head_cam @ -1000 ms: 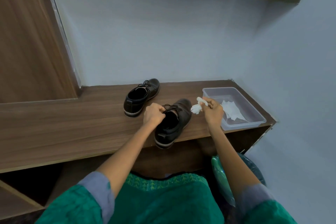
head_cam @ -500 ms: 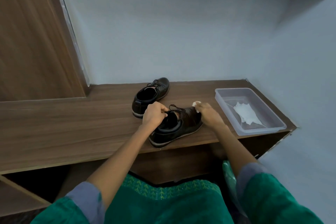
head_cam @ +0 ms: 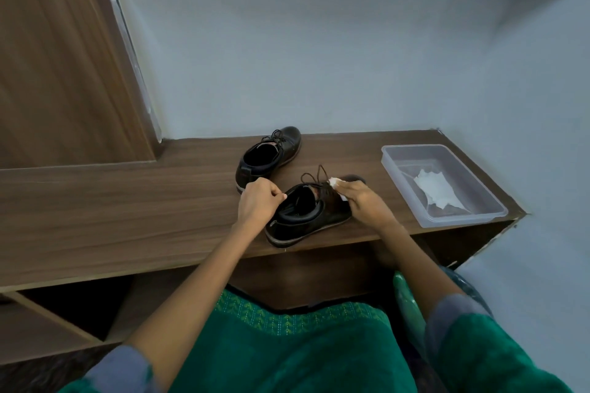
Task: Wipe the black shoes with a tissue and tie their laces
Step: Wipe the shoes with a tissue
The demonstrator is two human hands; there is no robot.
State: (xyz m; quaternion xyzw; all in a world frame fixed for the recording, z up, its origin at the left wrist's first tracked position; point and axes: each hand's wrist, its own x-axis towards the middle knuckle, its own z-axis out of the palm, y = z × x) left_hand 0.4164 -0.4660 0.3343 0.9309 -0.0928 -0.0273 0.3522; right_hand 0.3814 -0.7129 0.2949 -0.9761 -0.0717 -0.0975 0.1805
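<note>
Now the near shoe (head_cam: 306, 217) lies turned on the surface (head_cam: 127, 201), its toe swung toward the right hand's side where a second ago it pointed straight away — and the tissue (head_cam: 335, 183), held clear of the leather then, is down on the upper. The right hand (head_cam: 360, 198) covers the shoe's vamp with the wad tucked under its fingers; only two white edges show. The left hand (head_cam: 258, 201) has kept its place, curled on the shoe's collar and steadying it. Wiping of this shoe looks just begun. Its laces (head_cam: 316, 174) stand up loose just beyond the right hand, untied. The far shoe (head_cam: 268, 153) sits beyond the left hand, untouched, its laces also undone. Out past the right hand a clear tray (head_cam: 399, 166) holds a spare tissue (head_cam: 437, 193) — handy for the second shoe.
</note>
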